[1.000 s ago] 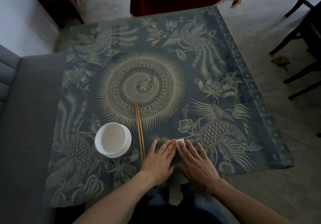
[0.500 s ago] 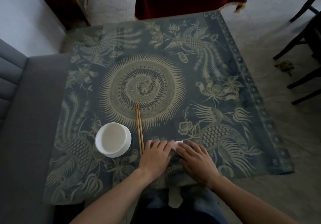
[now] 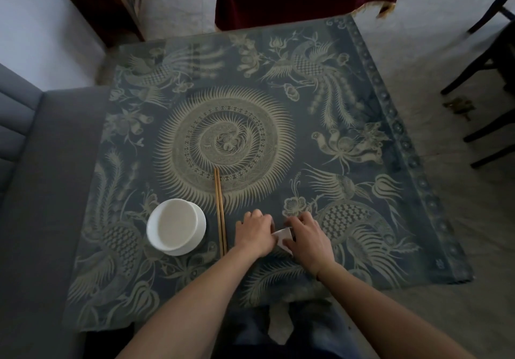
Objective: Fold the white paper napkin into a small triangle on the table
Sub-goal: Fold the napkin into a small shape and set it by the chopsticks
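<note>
**A:** Where are our hands?

**B:** Both are low on the tabletop (image 3: 362, 219), near the edge closest to us. It has a dark blue cloth with pale birds and a big round swirl in the middle.

**A:** And the white paper napkin (image 3: 283, 236)?

**B:** It sits between our two hands. We only see a small white piece of it, with one pointy corner toward us. The rest is hidden under our hands.

**A:** What is our left hand (image 3: 255, 232) doing?

**B:** It is curled, with the knuckles up, and it touches the left side of the napkin. Its fingers are tucked under, so we cannot tell if they pinch the paper or just press on it.

**A:** And our right hand (image 3: 308, 240)?

**B:** It lies over the right side of the napkin. Its fingers (image 3: 296, 220) are bent and close together, pointing to the left hand. We cannot tell if they pinch the paper.

**A:** What else do we see?

**B:** Two wooden chopsticks (image 3: 220, 211) lie side by side just left of our left hand. Left of them sits a white bowl (image 3: 176, 226). It is apart from the chopsticks.
</note>
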The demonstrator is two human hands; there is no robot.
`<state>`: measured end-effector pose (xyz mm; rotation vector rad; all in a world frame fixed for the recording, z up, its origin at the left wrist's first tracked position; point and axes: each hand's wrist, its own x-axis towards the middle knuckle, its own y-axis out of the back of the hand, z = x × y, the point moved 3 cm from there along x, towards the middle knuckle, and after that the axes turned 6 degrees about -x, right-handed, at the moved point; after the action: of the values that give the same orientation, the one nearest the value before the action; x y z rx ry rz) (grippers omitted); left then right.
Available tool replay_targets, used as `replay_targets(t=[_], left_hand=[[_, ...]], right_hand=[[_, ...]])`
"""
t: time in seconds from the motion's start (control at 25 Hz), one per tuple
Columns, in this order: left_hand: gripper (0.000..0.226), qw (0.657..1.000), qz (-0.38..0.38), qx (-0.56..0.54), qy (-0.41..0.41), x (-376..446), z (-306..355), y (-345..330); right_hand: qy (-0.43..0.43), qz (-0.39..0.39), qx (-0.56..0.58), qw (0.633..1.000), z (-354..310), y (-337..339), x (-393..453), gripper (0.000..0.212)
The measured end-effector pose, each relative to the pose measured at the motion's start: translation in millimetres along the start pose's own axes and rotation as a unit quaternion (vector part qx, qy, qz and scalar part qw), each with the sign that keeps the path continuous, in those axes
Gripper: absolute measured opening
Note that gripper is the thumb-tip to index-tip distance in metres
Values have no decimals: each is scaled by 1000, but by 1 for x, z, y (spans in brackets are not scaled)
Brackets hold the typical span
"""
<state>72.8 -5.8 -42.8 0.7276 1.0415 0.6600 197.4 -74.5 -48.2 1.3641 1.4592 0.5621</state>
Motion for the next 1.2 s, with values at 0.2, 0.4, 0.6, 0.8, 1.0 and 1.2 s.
replay_targets(t=[0.2, 0.4, 0.6, 0.8, 1.0, 1.2], left_hand=[[19, 979, -38, -202, 13, 0, -9, 7], [12, 886, -44, -460, 35, -10, -21, 15], [16, 791, 82, -595, 115, -16, -29, 16], [18, 781, 166, -583, 151, -25, -51, 22], [21, 788, 93, -577, 192, -39, -61, 8], [11, 874, 179, -414, 180, -44, -74, 20]], right_hand=[[-19, -50, 107, 993, 2, 9, 11, 26], [-87, -127, 345, 926, 5, 25, 20, 18], [-75, -210, 371, 901, -21, 24, 31, 11], [-86, -166, 368, 911, -42, 13, 47, 9], [-86, -92, 320, 939, -56, 5, 62, 7], [-44, -103, 191, 975, -67, -1, 69, 10]])
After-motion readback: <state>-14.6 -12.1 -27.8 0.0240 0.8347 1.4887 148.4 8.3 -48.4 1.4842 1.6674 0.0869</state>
